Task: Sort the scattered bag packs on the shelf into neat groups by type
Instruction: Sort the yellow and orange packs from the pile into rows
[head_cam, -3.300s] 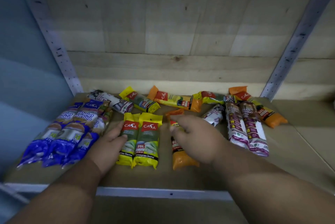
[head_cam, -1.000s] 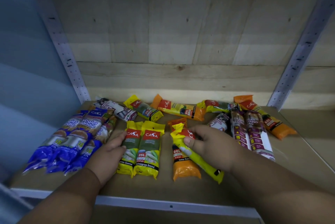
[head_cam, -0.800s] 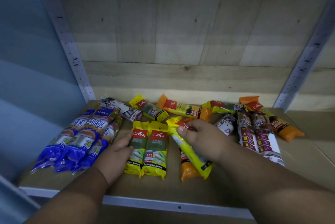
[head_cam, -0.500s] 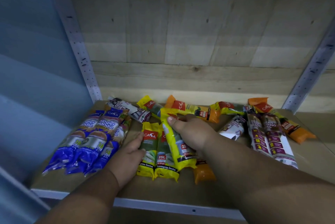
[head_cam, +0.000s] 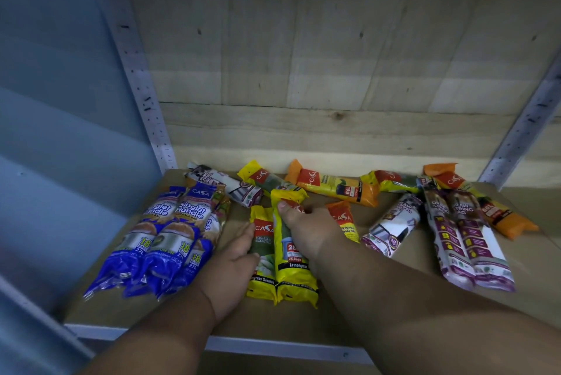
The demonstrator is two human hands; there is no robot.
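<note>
On the shelf board [head_cam: 100, 311], my right hand [head_cam: 306, 229] grips a yellow Casa pack [head_cam: 291, 265] near its top and holds it down on the yellow group at front centre. My left hand [head_cam: 233, 256] lies flat against the left yellow pack [head_cam: 261, 282], fingers apart. Blue Singlet Handle packs [head_cam: 164, 241] lie grouped on the left. An orange pack [head_cam: 343, 219] sits just right of my right hand. Two white-purple drawstring packs [head_cam: 467, 235] lie side by side on the right, with a third [head_cam: 391, 226] tilted beside them.
Along the back lie a white pack [head_cam: 224, 184], a yellow pack [head_cam: 262, 177], a long orange pack [head_cam: 337, 188], another yellow pack [head_cam: 391, 181] and an orange pack [head_cam: 498, 210]. Metal uprights [head_cam: 142, 95] [head_cam: 528, 119] flank the wooden back wall [head_cam: 334, 71].
My right hand picked a yellow pack off the orange one and carried it left onto the yellow group. The left hand stayed against the yellow packs. The camera shifted left.
</note>
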